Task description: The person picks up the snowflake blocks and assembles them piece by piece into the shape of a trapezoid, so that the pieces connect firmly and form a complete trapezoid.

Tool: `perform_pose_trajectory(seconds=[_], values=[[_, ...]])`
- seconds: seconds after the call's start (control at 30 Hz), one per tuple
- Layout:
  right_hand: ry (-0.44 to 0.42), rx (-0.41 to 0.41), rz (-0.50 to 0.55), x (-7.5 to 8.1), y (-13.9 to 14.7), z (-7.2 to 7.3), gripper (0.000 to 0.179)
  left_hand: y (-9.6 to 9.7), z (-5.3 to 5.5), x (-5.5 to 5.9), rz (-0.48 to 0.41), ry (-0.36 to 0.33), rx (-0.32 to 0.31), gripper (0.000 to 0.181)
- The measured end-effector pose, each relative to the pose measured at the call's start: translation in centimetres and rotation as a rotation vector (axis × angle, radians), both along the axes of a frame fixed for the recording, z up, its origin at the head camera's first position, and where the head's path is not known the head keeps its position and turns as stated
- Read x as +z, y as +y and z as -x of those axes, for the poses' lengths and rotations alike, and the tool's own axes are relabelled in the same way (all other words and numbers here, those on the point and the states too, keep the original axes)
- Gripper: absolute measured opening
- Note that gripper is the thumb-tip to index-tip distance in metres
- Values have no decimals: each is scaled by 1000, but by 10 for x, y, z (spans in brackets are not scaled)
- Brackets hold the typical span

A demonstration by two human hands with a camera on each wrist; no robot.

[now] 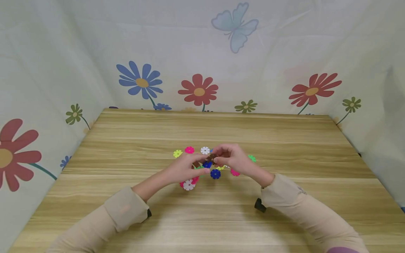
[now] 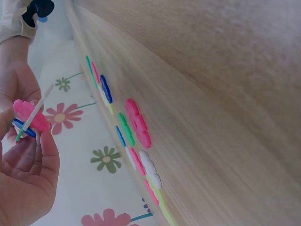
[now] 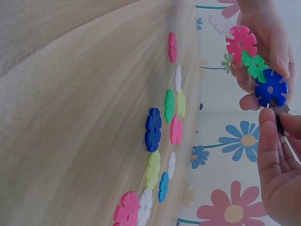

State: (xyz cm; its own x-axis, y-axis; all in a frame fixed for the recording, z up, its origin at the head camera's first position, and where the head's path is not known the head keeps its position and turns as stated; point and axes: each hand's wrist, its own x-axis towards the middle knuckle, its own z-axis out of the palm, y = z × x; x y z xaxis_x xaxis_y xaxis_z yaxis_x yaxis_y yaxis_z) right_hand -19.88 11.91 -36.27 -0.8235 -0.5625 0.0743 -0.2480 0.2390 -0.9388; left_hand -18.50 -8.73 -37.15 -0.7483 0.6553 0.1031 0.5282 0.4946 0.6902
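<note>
Linked notched plastic discs form a short chain: white [image 3: 220, 24], pink [image 3: 241, 43], green [image 3: 254, 65] and blue [image 3: 271, 88]. My left hand [image 1: 183, 168] holds this chain above the table, its fingers and thumb around the middle discs. With thumb and fingers, my right hand [image 1: 234, 160] pinches a brown disc [image 1: 211, 159] right at the edge of the blue one. Whether the brown and blue slots interlock, I cannot tell. In the left wrist view the chain's pink disc [image 2: 30, 115] shows between the two hands.
Loose discs lie flat on the wooden table [image 1: 202, 218] under and beyond the hands, among them a yellow disc [image 1: 178, 153], a pink disc [image 1: 189, 150], a dark blue disc [image 1: 215, 174] and a green disc [image 1: 252, 158]. A flower-printed cloth [image 1: 269, 59] stands behind the table.
</note>
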Motion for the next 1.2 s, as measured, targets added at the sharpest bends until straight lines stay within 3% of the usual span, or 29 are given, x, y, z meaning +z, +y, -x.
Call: perform_pose_trajectory(seconds=[0.3,0.53,0.97,1.2], values=[[-7,-17,-25,-3,4,4,19,-4,2,-3,-92,-92,23,49],[-14,-2,-90,-9,10,12,23,-12,4,-4,-93,-136,75,56],[-26,84,-264,-38,12,31,26,-20,8,-7,-104,-150,55,52],[58,84,-427,-45,9,34,32,-22,10,-7,-97,-182,68,52]])
